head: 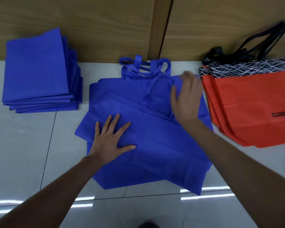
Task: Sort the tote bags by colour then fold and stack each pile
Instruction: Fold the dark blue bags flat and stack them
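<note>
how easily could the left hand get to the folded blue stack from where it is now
Probably yes, easily: the left hand lies flat and empty on the unfolded blue bags, and the folded blue stack sits off to its left with only bare floor tile between them.

Left hand (pixel 111 139) flat, fingers spread; right hand (pixel 186 102) raised, fingers straight, blurred

One folded blue bag stack (pixel 36 68), one unfolded blue bag pile (pixel 155 153), one orange bag pile (pixel 253 99), one left hand (pixel 110 139), one right hand (pixel 186 102)
</note>
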Motion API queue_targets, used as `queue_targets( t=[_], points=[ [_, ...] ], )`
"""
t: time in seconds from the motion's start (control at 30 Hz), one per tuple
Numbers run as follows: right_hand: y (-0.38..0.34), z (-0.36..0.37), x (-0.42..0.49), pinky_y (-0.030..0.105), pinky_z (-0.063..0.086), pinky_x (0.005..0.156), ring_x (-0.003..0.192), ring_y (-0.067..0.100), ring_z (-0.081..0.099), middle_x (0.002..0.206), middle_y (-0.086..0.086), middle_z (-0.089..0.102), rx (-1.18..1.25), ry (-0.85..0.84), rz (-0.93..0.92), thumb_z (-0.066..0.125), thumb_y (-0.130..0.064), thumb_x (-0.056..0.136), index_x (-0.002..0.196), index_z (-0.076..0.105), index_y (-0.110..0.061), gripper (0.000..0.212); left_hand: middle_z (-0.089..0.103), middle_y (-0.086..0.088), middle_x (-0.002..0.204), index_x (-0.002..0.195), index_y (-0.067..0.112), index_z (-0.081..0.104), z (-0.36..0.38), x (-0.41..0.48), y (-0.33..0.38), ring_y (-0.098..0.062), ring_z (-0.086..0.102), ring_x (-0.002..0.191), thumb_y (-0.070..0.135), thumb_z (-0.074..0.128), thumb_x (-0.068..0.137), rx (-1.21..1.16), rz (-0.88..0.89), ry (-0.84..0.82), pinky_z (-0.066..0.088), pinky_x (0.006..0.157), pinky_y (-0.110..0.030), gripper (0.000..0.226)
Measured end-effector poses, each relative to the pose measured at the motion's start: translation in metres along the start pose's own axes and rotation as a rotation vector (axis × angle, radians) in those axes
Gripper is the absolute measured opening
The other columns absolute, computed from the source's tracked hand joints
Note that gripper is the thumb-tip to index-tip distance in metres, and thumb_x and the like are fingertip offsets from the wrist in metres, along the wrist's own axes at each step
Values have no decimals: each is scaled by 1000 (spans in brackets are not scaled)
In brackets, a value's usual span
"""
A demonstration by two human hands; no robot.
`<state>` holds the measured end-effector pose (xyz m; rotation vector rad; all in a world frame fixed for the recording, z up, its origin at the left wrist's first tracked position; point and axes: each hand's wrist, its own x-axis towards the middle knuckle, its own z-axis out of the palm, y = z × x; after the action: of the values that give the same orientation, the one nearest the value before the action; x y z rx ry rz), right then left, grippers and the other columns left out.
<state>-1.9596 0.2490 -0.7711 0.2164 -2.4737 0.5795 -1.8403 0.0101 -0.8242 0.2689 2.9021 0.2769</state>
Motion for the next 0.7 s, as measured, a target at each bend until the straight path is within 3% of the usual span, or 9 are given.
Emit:
queue_targets(
  t=[0.07,0.17,0.23,0.3,0.37,0.47,0.57,0.63,0.7],
  points=[
    [-7,-5,-39,44,28,106,113,31,46,130,13,44,54,-110,-256,50,-31,94,116,45,-9,32,3,0,158,145,43,10,0,0,2,-25,0,145,91,3,66,0,-13,1,-5,111,-54,92],
    [-3,-16,-65,49,15,115,131,27,32,142,7,27,197,-282,-134,49,-61,86,128,37,-13,65,-3,2,158,143,46,2,-3,0,3,-23,-6,145,92,-3,61,2,-32,-27,-6,111,-54,94],
    [6,-19,-70,53,10,115,140,26,18,152,5,14,215,-486,-168,48,-72,77,141,23,-15,89,-7,3,158,141,48,-4,-5,1,4,-23,-8,144,93,-6,57,11,-38,-51,-6,112,-53,95],
    [16,-16,-71,53,5,115,145,25,2,158,4,-2,65,-657,-165,47,-77,72,149,5,-20,105,-8,3,157,140,48,-6,-6,1,4,-23,-9,144,93,-8,55,15,-44,-61,-6,112,-53,96],
    [22,-8,-63,46,2,116,146,28,-3,158,10,-8,-56,-672,56,55,-70,74,150,-5,-14,112,-10,3,157,140,48,-7,-5,1,4,-22,-10,144,92,-8,55,20,-46,-71,-7,112,-53,96],
    [20,5,-31,40,18,116,141,31,19,153,15,22,12,-601,405,65,-47,83,149,4,-5,99,-10,4,157,141,48,-5,-4,2,3,-22,-11,144,92,-5,57,2,-49,-66,-8,112,-53,95],
    [14,19,-1,44,34,105,127,32,39,137,12,44,24,-645,529,64,-38,87,144,24,-7,76,-11,5,157,139,49,-8,-3,1,3,-21,-12,144,91,-1,59,13,-48,-70,-9,111,-52,91],
    [11,26,12,43,36,100,115,31,50,122,8,55,66,-699,628,61,-33,89,131,41,-9,52,-11,5,157,139,49,-9,-2,1,3,-21,-12,144,90,0,59,9,-51,-69,-10,111,-52,90],
    [9,30,20,39,42,86,93,29,56,90,2,58,129,-680,680,56,-24,90,102,54,-13,17,-13,5,157,138,49,-10,-4,1,3,-21,-13,143,90,0,59,12,-56,-77,-10,111,-52,89]
  ],
)
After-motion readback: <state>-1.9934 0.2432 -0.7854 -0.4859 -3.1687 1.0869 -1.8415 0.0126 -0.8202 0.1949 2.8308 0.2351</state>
